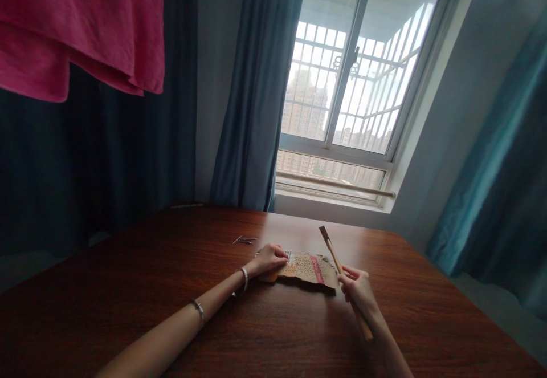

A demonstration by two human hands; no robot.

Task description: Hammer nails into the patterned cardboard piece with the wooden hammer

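Observation:
My left hand [272, 257] is closed in a pinch at the left end of a piece of cardboard [304, 267]. Thin metal nails [289, 254] stand up right beside its fingertips; which one the fingers hold is hard to make out. Dots and a pink band mark the cardboard's top, and its front edge is torn and dark. Wrapped round a wooden-handled tool [361, 321] is my right hand [355, 285], just past the cardboard's right end. The tool tilts, its dark flat end raised up and away.
Several loose nails [244, 240] lie on the brown wooden table [205, 321], beyond my left hand. Behind the table are a barred window [342, 81] and blue curtains [252, 93]. A pink cloth [106, 24] hangs at upper left.

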